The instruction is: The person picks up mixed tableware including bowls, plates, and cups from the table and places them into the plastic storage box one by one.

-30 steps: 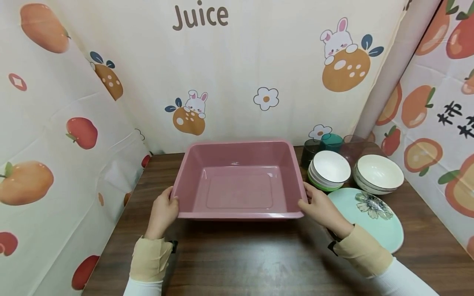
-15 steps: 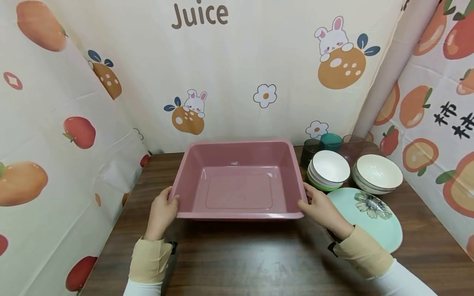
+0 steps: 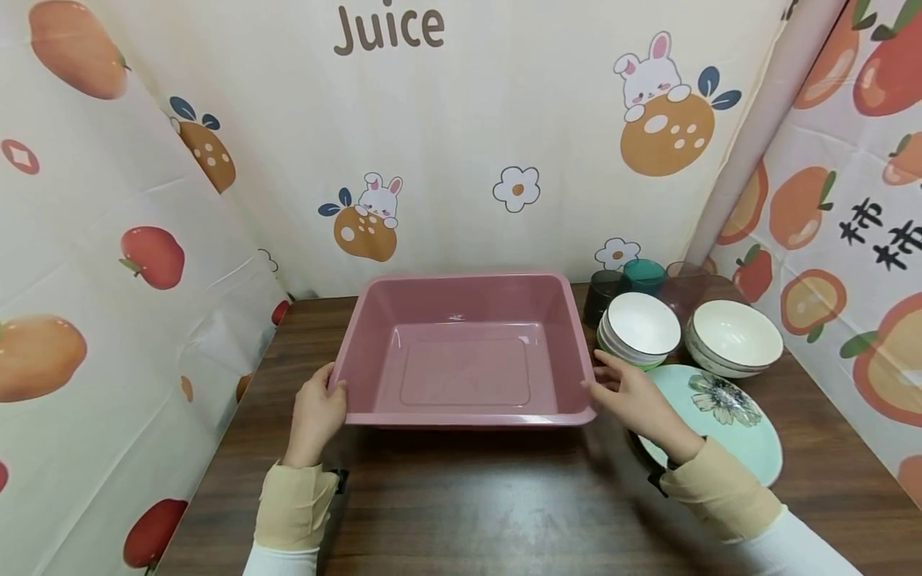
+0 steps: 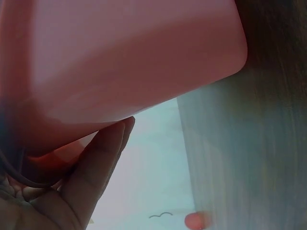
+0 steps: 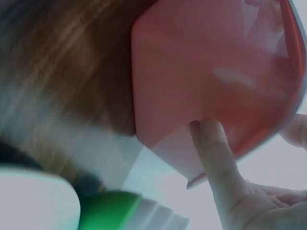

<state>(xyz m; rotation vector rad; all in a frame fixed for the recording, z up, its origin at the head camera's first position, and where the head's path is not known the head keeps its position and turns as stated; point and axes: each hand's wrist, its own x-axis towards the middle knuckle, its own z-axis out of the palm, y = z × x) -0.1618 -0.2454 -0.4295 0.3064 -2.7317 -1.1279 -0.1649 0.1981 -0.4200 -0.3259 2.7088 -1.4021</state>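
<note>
A pink rectangular plastic basin (image 3: pixel 464 364) stands on the table with its open top facing up. My left hand (image 3: pixel 317 408) grips the rim at its near left corner; in the left wrist view the fingers (image 4: pixel 103 153) lie against the outer wall, under the rim. At the near right corner is my right hand (image 3: pixel 634 400), its fingers spread and fairly straight. In the right wrist view one finger (image 5: pixel 216 148) touches the basin's outer wall, while the thumb (image 5: pixel 298 130) is at the rim, perhaps slightly off it.
Right of the basin stand a stack of white bowls (image 3: pixel 643 324), a second bowl stack (image 3: pixel 738 336) and a pale green flowered plate (image 3: pixel 756 452). Dark, teal (image 3: pixel 643 276) and reddish cups are behind them. Printed cloth (image 3: pixel 446 144) hangs around the wooden table (image 3: pixel 461 512).
My right hand has loosened from the basin's rim and shifted slightly right, its fingers spreading. The left hand and the basin look unmoved.
</note>
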